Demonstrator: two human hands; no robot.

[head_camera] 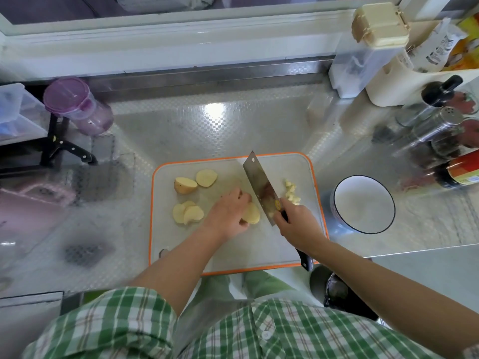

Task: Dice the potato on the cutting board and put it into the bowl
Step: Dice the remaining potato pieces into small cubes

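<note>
An orange-rimmed white cutting board point(285, 255) lies in front of me. My left hand point(228, 216) curls over a stack of potato slices point(252, 215) at the board's middle. My right hand point(298, 224) grips the dark handle of a cleaver point(259, 185), whose blade stands just right of that stack. A small heap of diced potato point(291, 193) lies to the right of the blade. Two potato pieces point(195, 181) sit at the board's upper left and a few slices point(188, 212) at its left. The white bowl point(364, 204) stands to the right of the board, with nothing in it.
A purple-lidded jar point(77, 104) and a black rack point(59, 149) stand at the left. Bottles and a steel shaker point(440, 125) crowd the right, with a cream-lidded container point(373, 42) and packets behind. A sink area point(33, 198) lies to the left of the board.
</note>
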